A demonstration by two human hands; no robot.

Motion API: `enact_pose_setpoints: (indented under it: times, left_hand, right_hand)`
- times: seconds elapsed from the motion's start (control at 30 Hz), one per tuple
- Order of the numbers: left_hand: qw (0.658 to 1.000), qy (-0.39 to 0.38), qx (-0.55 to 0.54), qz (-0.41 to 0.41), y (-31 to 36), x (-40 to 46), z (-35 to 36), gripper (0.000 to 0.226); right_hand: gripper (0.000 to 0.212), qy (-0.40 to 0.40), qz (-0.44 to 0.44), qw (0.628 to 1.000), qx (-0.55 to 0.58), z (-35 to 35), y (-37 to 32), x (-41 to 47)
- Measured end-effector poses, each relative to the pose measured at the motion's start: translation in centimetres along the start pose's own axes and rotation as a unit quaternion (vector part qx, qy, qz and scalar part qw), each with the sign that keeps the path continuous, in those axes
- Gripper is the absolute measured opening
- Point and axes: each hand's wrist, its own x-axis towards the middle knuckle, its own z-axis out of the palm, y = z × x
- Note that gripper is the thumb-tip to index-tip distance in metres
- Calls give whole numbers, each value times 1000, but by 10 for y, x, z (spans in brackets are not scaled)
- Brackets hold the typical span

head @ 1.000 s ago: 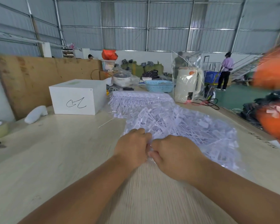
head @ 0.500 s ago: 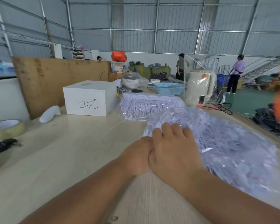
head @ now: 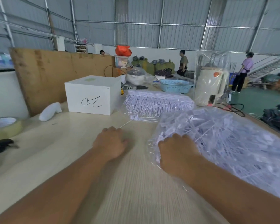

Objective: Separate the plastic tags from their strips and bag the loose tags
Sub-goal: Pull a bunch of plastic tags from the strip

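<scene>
The left hand (head: 111, 145) lies knuckles-up on the pale wooden worktop (head: 58, 159), fingers curled under; whether it holds anything cannot be told. Just to its right, apart from it, the right hand (head: 176, 152) rests on the near edge of a clear plastic bag (head: 233, 143) heaped with loose white tags; its fingers bend into the plastic, but a firm grip cannot be told. A single thin strip (head: 125, 124) lies just beyond the left hand. Farther beyond both hands sits a stack of tags still on their strips (head: 158, 102). Left of that stack stands a white box (head: 92, 94) bearing a black handwritten scrawl, not legible as words. Far left of the left hand lies a tape roll (head: 4, 128).
</scene>
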Motion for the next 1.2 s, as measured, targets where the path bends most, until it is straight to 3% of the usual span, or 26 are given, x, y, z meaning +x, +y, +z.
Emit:
enact_pose_setpoints:
  times: [0.1,0.2,0.27,0.37,0.47,0.57,0.63,0.73,0.93,1.1,1.2]
  left_hand:
    - [997,-12,14,-71,-13,21,10,53]
    - [997,-3,28,-73,-11,37,13,44]
    - [996,11,60,-72,-2,47,9,37]
    - [994,-2,45,-104,10,63,3,35]
    - [992,-28,7,-124,19,75,6,37]
    - [995,-19,-13,-99,24,81,14,34]
    - [997,-5,-41,-70,22,86,19,27]
    - [996,29,-71,-40,14,95,26,19]
    - [997,65,4,-39,3,108,42,42]
    - [999,27,2,34,12,125,48,52]
    - [999,-1,-14,44,12,137,50,56]
  right_hand:
    - [29,-70,-4,997,23,-17,-2,8]
    - [42,-195,-29,975,107,-42,4,14]
    - [48,-227,-33,963,139,-60,8,22]
    - [30,-94,-4,978,186,-66,2,48]
    - [24,12,45,955,293,-48,-17,84]
    - [9,-50,69,954,287,-20,-25,121]
    - [19,-79,87,955,272,-6,-23,141]
    - [30,-54,111,959,255,13,-19,170]
    - [60,-36,127,955,267,41,-17,206]
    - [64,-111,145,938,296,55,-14,216]
    - [55,-70,147,942,292,56,-11,219]
